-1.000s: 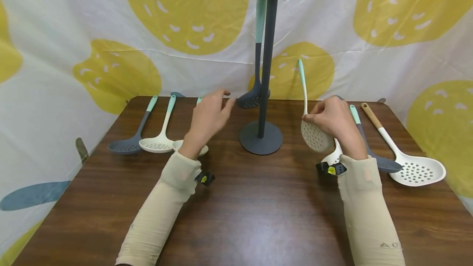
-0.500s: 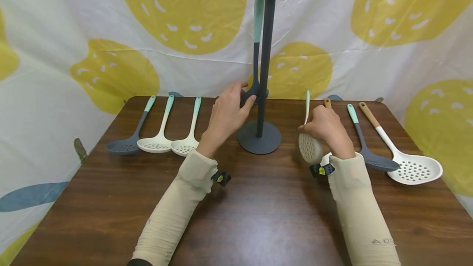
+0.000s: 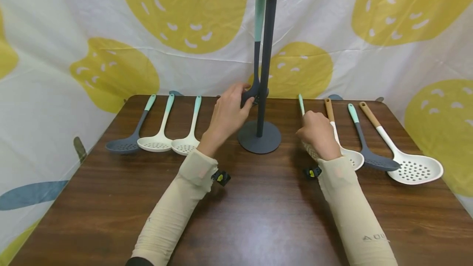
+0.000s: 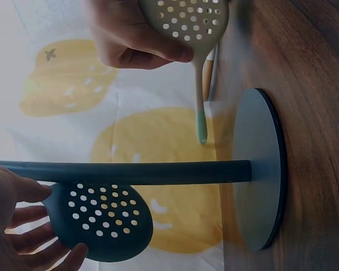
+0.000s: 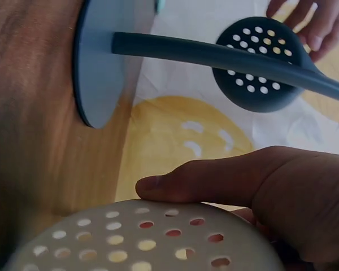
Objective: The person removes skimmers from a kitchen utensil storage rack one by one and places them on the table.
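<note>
A dark grey skimmer (image 3: 256,63) with a mint handle hangs from a hook of the upright utensil stand (image 3: 267,65). My left hand (image 3: 229,112) holds the edge of its perforated head (image 4: 101,217), the thumb on one side and fingers on the other. To the right of the stand, my right hand (image 3: 318,132) grips a beige skimmer (image 5: 141,243) where head and handle meet, its thumb along the rim. The mint handle tip (image 4: 201,127) of this skimmer points away toward the back. In the head view the right hand hides most of the beige head.
Left on the wooden table (image 3: 258,208) lie a grey skimmer (image 3: 125,145) and two white ones (image 3: 157,143). At right are a white skimmer with wooden handle (image 3: 351,157), a grey one (image 3: 377,160) and a larger white one (image 3: 415,170). A patterned cloth (image 3: 207,73) hangs behind.
My left hand has moved right and taken hold of the hanging skimmer's head. My right hand has lowered the beige skimmer toward the table and shifted left, uncovering the wooden-handled white skimmer.
</note>
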### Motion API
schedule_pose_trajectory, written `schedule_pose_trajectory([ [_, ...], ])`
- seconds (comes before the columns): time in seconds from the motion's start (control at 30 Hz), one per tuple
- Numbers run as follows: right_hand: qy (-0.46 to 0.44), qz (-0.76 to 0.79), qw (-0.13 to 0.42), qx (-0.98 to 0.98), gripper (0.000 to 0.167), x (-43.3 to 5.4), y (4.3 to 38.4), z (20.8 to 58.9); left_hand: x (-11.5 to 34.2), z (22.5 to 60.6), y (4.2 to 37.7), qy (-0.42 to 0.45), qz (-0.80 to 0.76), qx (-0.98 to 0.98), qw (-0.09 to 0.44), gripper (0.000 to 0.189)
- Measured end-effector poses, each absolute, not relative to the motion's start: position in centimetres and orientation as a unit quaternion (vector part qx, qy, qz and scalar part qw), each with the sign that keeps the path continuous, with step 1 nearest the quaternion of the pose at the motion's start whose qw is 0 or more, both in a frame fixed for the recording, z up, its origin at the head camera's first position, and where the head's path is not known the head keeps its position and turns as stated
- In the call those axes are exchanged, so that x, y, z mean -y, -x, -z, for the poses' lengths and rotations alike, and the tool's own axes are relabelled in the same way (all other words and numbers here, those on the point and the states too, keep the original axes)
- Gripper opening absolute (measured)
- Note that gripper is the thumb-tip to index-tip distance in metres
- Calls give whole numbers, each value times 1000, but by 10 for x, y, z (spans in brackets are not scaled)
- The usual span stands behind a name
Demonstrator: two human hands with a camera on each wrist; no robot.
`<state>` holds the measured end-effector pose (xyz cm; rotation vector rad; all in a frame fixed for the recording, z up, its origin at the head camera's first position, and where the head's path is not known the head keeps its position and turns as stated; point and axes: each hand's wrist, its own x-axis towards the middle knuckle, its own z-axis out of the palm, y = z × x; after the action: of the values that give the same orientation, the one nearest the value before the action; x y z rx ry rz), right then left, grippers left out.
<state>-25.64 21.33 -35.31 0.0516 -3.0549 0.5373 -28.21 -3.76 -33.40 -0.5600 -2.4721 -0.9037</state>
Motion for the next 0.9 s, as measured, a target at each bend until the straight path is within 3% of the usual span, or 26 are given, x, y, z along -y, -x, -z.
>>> schedule_pose_trajectory([
  [0.13, -16, -172, 33, 984, 8, -211, 258, 358, 36, 334, 283, 206, 328, 895, 220, 37],
  [0.23, -10, -174, 23, 985, 14, -209, 258, 358, 35, 335, 284, 208, 330, 895, 218, 37],
  [0.4, -9, -156, -44, 987, 30, -206, 257, 355, 36, 336, 285, 209, 330, 895, 217, 37],
  [0.53, -27, -140, -102, 985, 34, -202, 257, 354, 36, 339, 287, 209, 329, 894, 221, 36],
  [0.9, -63, -117, -205, 970, 60, -194, 258, 356, 40, 341, 290, 207, 331, 890, 234, 31],
])
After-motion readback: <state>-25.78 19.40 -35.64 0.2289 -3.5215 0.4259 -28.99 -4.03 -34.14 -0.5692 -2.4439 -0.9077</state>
